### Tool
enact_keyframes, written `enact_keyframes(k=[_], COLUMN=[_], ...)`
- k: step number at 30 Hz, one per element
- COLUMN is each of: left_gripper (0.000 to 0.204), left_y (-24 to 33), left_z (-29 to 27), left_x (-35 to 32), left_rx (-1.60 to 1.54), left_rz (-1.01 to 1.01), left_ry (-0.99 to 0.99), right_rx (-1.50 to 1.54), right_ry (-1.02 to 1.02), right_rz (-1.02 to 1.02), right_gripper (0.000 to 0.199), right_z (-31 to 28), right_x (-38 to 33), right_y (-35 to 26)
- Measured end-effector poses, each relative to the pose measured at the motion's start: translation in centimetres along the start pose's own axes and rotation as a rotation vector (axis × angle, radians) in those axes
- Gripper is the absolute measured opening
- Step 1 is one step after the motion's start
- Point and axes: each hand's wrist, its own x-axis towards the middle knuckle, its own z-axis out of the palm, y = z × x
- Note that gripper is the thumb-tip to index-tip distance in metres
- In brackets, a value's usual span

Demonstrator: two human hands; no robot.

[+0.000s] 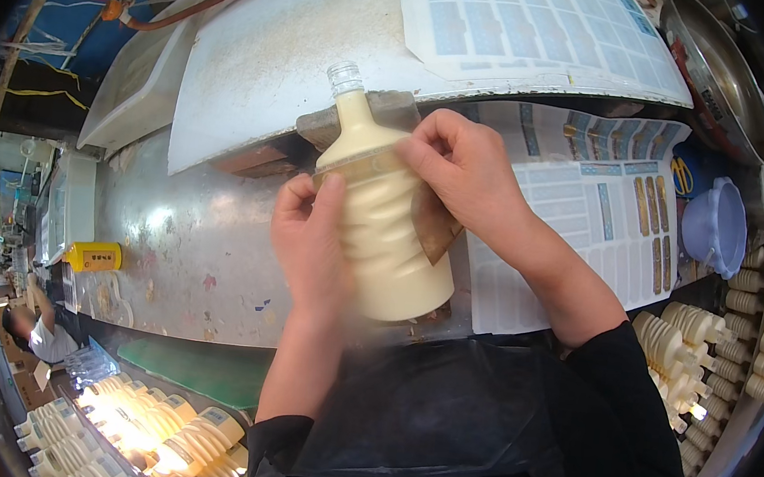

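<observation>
A cream bottle (pixel 389 258) with wavy ridges and a clear threaded neck (pixel 344 77) lies in front of me, its neck pointing away. Across its shoulder runs a thin, brownish, see-through label strip (pixel 371 165). My left hand (pixel 312 236) is closed at the bottle's left side, its thumb and fingers pinching the strip's left end. On the right shoulder, my right hand (pixel 455 162) is closed in a pinch at the strip's other end. A brown-gold flap (pixel 434 228) hangs below that hand against the bottle's right side; whether it belongs to the same strip I cannot tell.
Printed label sheets (pixel 549 200) lie at the right, with more sheets (pixel 517 20) on the white board (pixel 281 51) behind. A lilac bucket (pixel 716 227) and metal basin (pixel 726 70) stand far right. Similar bottles fill both lower sides. A yellow container (pixel 93 257) sits left; a person (pixel 46 329) is beyond.
</observation>
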Motion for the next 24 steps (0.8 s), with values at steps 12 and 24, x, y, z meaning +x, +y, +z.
enact_keyframes(k=[12,24], left_gripper=[0.012,0.008], left_y=[-0.4,-0.7], left_z=[-0.1,-0.4], left_x=[0.1,0.3], left_rx=[-0.015,-0.047], left_rz=[0.002,0.014], left_ry=[0.001,0.011], right_rx=[0.322,0.176], right_ry=[-0.066,-0.077], right_rz=[0.047,0.094], right_gripper=[0.023,0.034], right_z=[0.4,0.3], right_x=[0.2,0.3], right_y=[2.1,1.2])
